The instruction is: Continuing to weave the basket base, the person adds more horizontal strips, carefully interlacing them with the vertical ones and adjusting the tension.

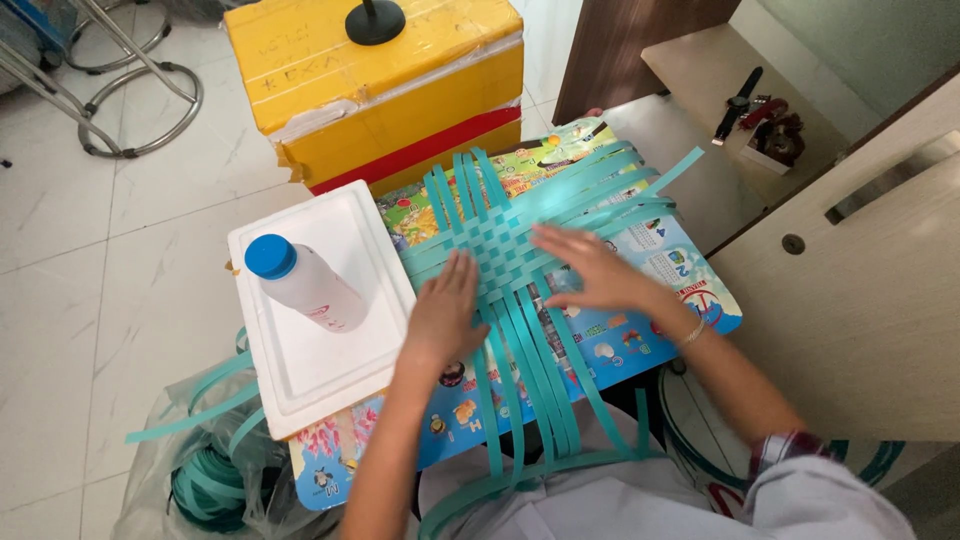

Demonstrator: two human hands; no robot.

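Both hands lie flat, fingers extended and spread, grasping nothing. The left hand (443, 312) presses palm-down on the lower left edge of the woven patch (503, 245), where teal strips (530, 365) cross over and under one another. The right hand (590, 272) rests palm-down on the patch's right side, fingertips pointing toward its centre. The patch sits at the middle of a colourful board (665, 265) that spans the person's lap; loose strip ends fan out from it toward the far edge and run down over the near edge toward the lap. The step in hand appears to be flattening and holding the weave so the crossings stay tight and square. The next move would call for one hand to keep pressure on the patch while the other lifts alternate strips and feeds in a new one without shifting the rest. To the left, a white foam lid (300, 370) carries a white bottle (305, 285) with a blue cap. Beyond stands a yellow box (400, 95). A bag (200, 480) at lower left holds a coil of spare strip.
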